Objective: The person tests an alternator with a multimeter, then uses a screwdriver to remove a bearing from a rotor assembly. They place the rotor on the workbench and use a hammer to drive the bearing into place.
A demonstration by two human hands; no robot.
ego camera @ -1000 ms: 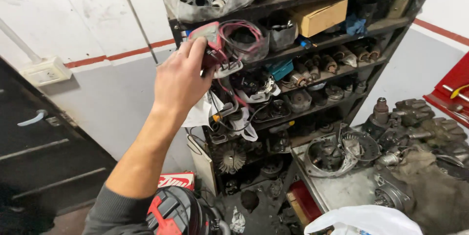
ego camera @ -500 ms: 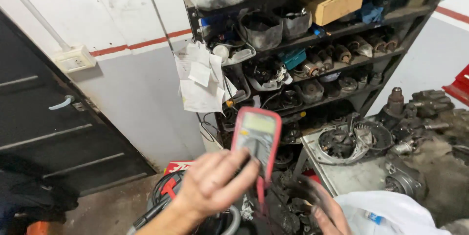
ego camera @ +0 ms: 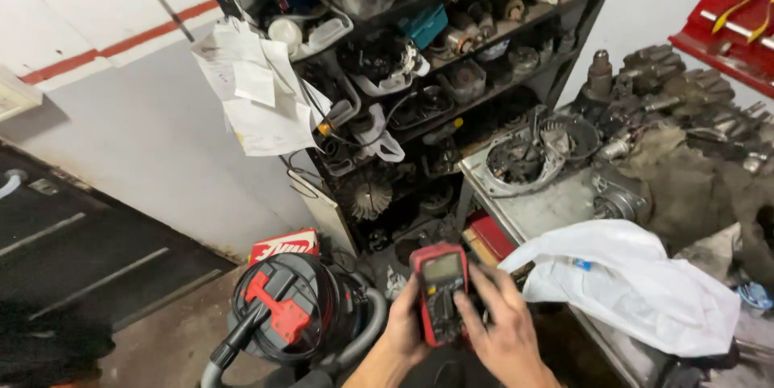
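A red handheld multimeter (ego camera: 439,291) with a small screen and a dial sits upright low in the view. My left hand (ego camera: 403,331) is wrapped around its left side and back, gripping it. My right hand (ego camera: 500,327) lies against its right side, with fingertips on the front near the dial. Both hands hover above the floor, just in front of the metal shelf unit (ego camera: 451,74).
The shelf unit is packed with dark motor parts and has papers (ego camera: 254,86) hanging off its left side. A red and black vacuum cleaner (ego camera: 294,307) stands at lower left. A workbench (ego camera: 548,207) at right carries metal parts and a white plastic bag (ego camera: 629,279).
My left hand took the multimeter from the shelf and brought it down low. My right hand has come in against it. The view has tilted downward.
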